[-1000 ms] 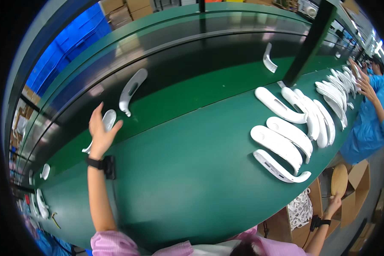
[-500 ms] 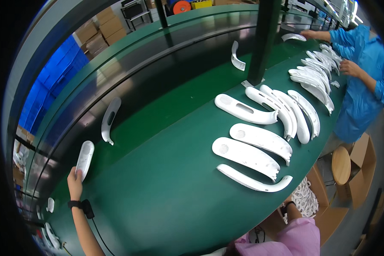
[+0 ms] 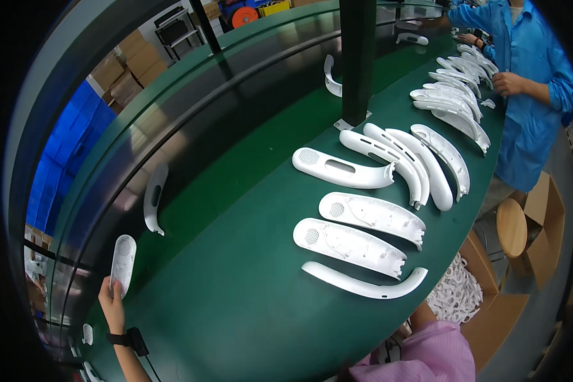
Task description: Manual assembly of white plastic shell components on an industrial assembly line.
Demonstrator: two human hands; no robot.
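At the left, my left hand [image 3: 113, 305] pinches the lower end of a white plastic shell [image 3: 125, 258], its hollow inner side showing. A dark band with a small black box and a cable sits on that wrist. My right forearm [image 3: 423, 314], in a pink sleeve, reaches down at the table's near edge; its hand is hidden. Nearest to it on the green table [image 3: 235, 305] lies a curved white shell [image 3: 369, 285] on its side. Beyond are two hollow-side-up shells [image 3: 353, 245] with round grilles, then several slotted curved shells [image 3: 344, 169] fanned together.
A dark post [image 3: 358, 63] rises from the table. Single shells lie along the far green strip, one slotted shell [image 3: 154, 197] nearest. A co-worker in blue [image 3: 522, 95] stands at right beside more shells [image 3: 455, 95]. A carton of white rings [image 3: 455, 290] and a round stool [image 3: 511, 226] stand below.
The whole view has shifted, so the table's things appear further left. My left hand, still holding the shell, sits lower in the picture. The right wrist's dark band has gone out of sight.
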